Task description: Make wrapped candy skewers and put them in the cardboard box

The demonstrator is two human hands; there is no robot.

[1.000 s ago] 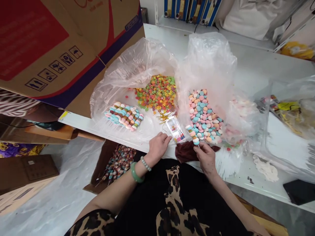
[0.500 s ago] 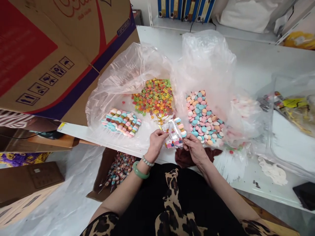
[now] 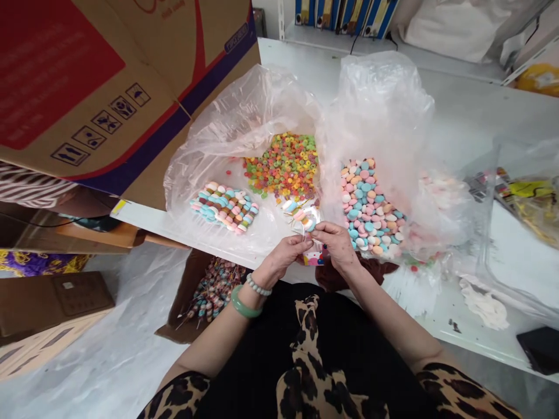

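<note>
Both hands meet low in the middle, at a clear printed candy wrapper [image 3: 314,257]. My left hand [image 3: 285,254] pinches it between thumb and fingertips. My right hand [image 3: 337,245] is closed at the upper right of the same wrapper. A short candy skewer [image 3: 303,219] in pastel blue, orange and white shows at the wrapper's upper end; how far inside it lies I cannot tell. Several gold twist ties [image 3: 289,210] lie just beyond. To the left is a stack of finished candy skewers [image 3: 225,208]. Loose ring gummies [image 3: 286,166] and pastel oval candies [image 3: 371,209] lie on plastic bags.
A large cardboard carton [image 3: 144,99] stands at the left. Below the table edge, an open brown box [image 3: 174,314] holds wrapped skewers. A brown cloth [image 3: 349,273] lies near my right wrist, with a clear plastic bin [image 3: 489,233] and a phone [image 3: 540,349] farther right.
The candy skewer, beside the wrapper before, now shows at the wrapper's upper end. My hands have come closer together, and the right hand has moved up over the wrapper. The view has shifted slightly.
</note>
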